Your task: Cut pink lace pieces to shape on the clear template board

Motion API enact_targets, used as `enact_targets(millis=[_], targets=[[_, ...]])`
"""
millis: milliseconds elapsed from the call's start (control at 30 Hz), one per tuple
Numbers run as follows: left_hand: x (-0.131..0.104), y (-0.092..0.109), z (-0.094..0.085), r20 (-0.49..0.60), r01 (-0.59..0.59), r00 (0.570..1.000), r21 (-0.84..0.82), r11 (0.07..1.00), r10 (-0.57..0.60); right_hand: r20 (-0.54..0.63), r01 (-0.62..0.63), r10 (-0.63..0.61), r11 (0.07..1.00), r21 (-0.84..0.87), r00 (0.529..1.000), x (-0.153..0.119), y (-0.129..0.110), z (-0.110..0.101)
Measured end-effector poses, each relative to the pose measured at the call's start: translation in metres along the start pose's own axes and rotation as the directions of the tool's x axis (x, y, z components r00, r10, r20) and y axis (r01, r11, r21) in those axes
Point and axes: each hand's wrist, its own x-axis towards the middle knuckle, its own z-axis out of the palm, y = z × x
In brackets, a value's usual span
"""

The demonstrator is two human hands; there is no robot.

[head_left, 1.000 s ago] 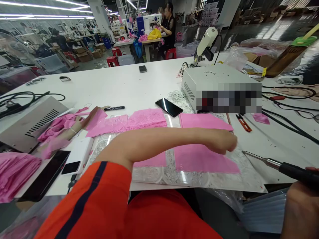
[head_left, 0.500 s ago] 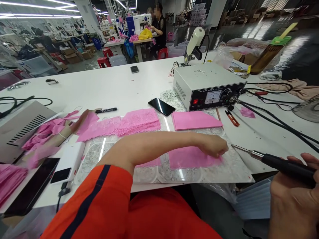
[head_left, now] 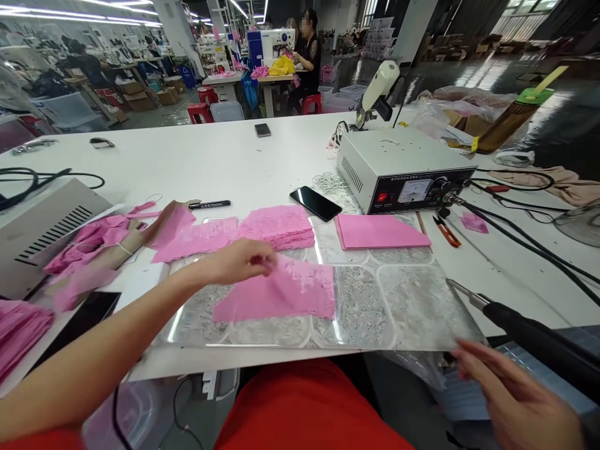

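Note:
My left hand [head_left: 248, 259] pinches the upper edge of a thin pink fabric piece [head_left: 281, 294], partly lifted above a clear-covered, grey-patterned board [head_left: 415, 306]. At the right, the fingers of my right hand [head_left: 520, 397] are stretched out, somewhat blurred. Just above that hand runs a black-handled tool [head_left: 529, 334] with a metal tip, its point over the board's right edge. Whether hand and tool touch is unclear. Behind the left hand lies a stack of pink lace-edged pieces [head_left: 279, 228]. A smooth pink stack [head_left: 379, 231] lies to its right.
A grey control box [head_left: 407, 169] with cables stands at the back right. Near it lie orange-handled snips [head_left: 446, 231] and a black phone [head_left: 316, 203]. A marker [head_left: 209, 204], pink scraps [head_left: 94, 244] and a white case [head_left: 47, 225] are on the left. A person sits farther back.
My left hand has swung from the board's right side to the left, with the pink piece in its fingers. My right hand has lowered and stretched its fingers; the tool's handle has dipped.

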Motion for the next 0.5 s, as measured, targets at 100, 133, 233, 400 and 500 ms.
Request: enact_targets(millis=[100, 133, 233, 400, 500], targets=[[-0.039, -0.017, 0.017, -0.098, 0.045, 0.994, 0.072, 0.996, -0.037, 0.278, 0.118, -0.121, 0.993, 0.028, 0.953, 0.004, -0.053, 0.035], [-0.047, -0.021, 0.023, -0.121, 0.053, 0.992, 0.065, 0.996, -0.045, 0.333, 0.218, -0.225, 0.974, 0.059, 0.916, 0.01, -0.069, 0.051], [-0.063, -0.025, 0.037, -0.203, 0.053, 0.978, 0.059, 0.997, -0.04, 0.479, 0.443, -0.43, 0.892, 0.092, 0.765, 0.03, -0.104, 0.101], [-0.074, -0.03, 0.048, -0.298, -0.009, 0.953, 0.13, 0.991, 0.048, 0.64, 0.671, -0.462, 0.732, -0.116, 0.615, 0.048, -0.128, 0.163], [-0.083, -0.034, 0.055, -0.31, -0.037, 0.947, 0.167, 0.985, 0.088, 0.681, 0.716, -0.448, 0.679, -0.162, 0.579, 0.048, -0.131, 0.176]])
